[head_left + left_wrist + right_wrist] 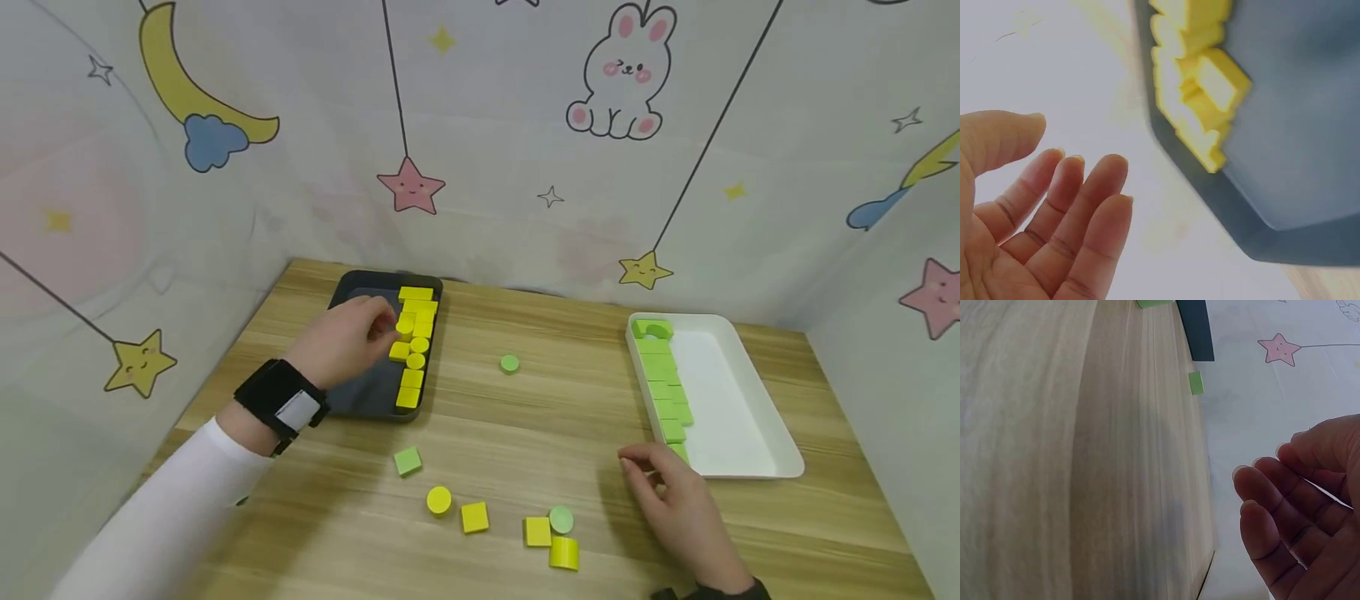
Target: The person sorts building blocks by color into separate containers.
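Observation:
My left hand [348,337] hovers over the dark tray [367,400], beside yellow blocks [412,379] lined along its right side. In the left wrist view, the fingers [1100,212] are loosely bent, apart from the thumb, and hold nothing. One yellow block leans on others in that view. My right hand [678,508] is held above the table, just left of the white tray's [731,392] near end. Its fingers [1260,531] curve loosely around empty space. Green blocks [663,392] fill the left side of the white tray.
Loose on the wooden table [570,450] are a green disc [510,364], a green square block [408,462], a yellow disc [439,501] and a yellow square block [475,517]. Another yellow square [537,532], a green disc [561,520] and a yellow curved-top block [564,553] cluster near the front.

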`<state>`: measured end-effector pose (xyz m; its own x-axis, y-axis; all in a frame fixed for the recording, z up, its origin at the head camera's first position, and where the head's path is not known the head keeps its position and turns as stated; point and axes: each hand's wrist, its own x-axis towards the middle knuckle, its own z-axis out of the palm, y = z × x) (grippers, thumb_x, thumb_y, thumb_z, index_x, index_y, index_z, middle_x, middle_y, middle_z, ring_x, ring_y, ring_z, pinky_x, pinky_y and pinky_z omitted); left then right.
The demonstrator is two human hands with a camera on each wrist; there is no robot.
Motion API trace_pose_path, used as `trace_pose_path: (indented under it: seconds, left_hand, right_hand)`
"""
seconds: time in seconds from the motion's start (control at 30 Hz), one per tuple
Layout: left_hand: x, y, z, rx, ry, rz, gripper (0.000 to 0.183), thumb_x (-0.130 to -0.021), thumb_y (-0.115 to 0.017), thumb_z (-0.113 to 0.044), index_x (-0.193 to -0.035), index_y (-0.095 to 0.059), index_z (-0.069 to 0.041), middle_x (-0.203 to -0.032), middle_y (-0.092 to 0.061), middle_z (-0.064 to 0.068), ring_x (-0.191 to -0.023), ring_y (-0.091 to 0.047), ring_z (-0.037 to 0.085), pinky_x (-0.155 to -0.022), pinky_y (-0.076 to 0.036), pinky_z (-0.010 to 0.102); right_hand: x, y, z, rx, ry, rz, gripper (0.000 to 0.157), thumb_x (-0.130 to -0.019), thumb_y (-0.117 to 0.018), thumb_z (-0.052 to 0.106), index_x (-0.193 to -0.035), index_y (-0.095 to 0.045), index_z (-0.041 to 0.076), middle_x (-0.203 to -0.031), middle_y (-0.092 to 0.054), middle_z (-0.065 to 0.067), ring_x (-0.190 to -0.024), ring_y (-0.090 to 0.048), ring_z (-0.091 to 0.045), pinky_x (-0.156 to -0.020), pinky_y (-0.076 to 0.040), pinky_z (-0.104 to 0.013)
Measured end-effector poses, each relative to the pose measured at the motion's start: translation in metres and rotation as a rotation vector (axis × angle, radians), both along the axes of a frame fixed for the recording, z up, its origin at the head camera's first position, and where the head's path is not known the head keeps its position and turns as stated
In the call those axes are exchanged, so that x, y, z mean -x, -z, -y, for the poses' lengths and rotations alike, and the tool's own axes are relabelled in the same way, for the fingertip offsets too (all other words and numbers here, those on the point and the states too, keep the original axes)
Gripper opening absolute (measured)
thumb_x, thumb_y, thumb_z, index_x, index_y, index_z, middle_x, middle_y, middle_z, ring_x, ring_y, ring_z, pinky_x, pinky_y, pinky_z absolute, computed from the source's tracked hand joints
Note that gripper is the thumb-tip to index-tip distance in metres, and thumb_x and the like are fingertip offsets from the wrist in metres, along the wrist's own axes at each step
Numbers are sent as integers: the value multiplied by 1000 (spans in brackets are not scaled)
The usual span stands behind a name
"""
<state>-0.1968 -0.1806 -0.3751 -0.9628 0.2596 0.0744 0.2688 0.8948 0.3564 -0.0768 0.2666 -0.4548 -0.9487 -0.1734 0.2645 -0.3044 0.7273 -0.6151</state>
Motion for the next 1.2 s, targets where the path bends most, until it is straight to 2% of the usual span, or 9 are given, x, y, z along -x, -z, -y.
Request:
trace_pose_path:
  seconds: [0.13, 0.3, 0.47, 0.67, 0.8, 0.9, 1.03, 1.2]
  left_hand:
    - [-23, -2, -1, -77, -23, -45, 23, -92, -66, -30, -108, -62, -14, -96, -63, 0, -83, -58, 16, -71, -54, 36]
    - [-48, 3, 1, -142, -52, -33, 26, -92, -66, -33, -111, -64, -16, -100, -64, 0, -86, -60, 16, -72, -54, 38]
    - [-56, 0, 7, -204, -76, -55, 24, -93, -64, -30, -112, -64, -15, -102, -64, 1, -87, -58, 17, -76, -55, 41]
    - [-58, -6, 11, -199, -81, -91, 23, -93, -65, -29, -111, -64, -16, -100, -64, 1, -85, -58, 18, -75, -55, 42]
    - [-58, -7, 10, -193, -71, -103, 23, -93, -65, -31, -111, -65, -17, -100, -65, 1, -85, -59, 17, -73, -55, 41]
    - [-58, -8, 9, -197, -66, -111, 22, -93, -65, -30, -111, -65, -17, -99, -65, 0, -85, -60, 18, -73, -55, 41]
    - [-58, -8, 9, -199, -62, -113, 23, -93, -65, -29, -111, -65, -16, -100, -66, 1, -87, -61, 19, -74, -55, 42]
    - [-56, -5, 9, -193, -50, -109, 26, -93, -64, -33, -113, -65, -15, -101, -66, 1, -88, -61, 18, -75, -55, 44]
  right_hand:
    - [0, 0, 1, -3, 0, -1, 11, -94, -64, 16, -104, -66, 20, -97, -65, 9, -76, -59, -8, -60, -52, -26]
    - [0, 0, 3, -11, -4, 10, 11, -93, -64, 17, -104, -66, 18, -97, -65, 9, -77, -59, -7, -62, -52, -27]
    - [2, -2, 6, -40, -20, -3, 11, -93, -65, 16, -104, -66, 17, -97, -64, 10, -77, -58, -6, -60, -51, -26]
    - [8, -17, 22, -103, -104, 3, 13, -93, -65, 18, -105, -65, 21, -97, -61, 13, -82, -56, -4, -63, -53, -28]
    - [13, -27, 54, -167, -247, 14, 18, -93, -65, 21, -110, -63, 23, -103, -60, 12, -87, -55, -2, -70, -54, -27]
    - [15, -32, 91, -249, -429, 50, 25, -93, -64, 26, -118, -61, 23, -113, -58, 10, -97, -56, -4, -81, -54, -29]
    - [20, -31, 144, -329, -673, 92, 34, -96, -60, 33, -128, -56, 23, -127, -53, 8, -113, -52, -6, -94, -50, -30]
    - [26, -20, 194, -420, -909, 3, 41, -101, -49, 33, -140, -48, 22, -147, -45, 3, -130, -40, -10, -107, -38, -28]
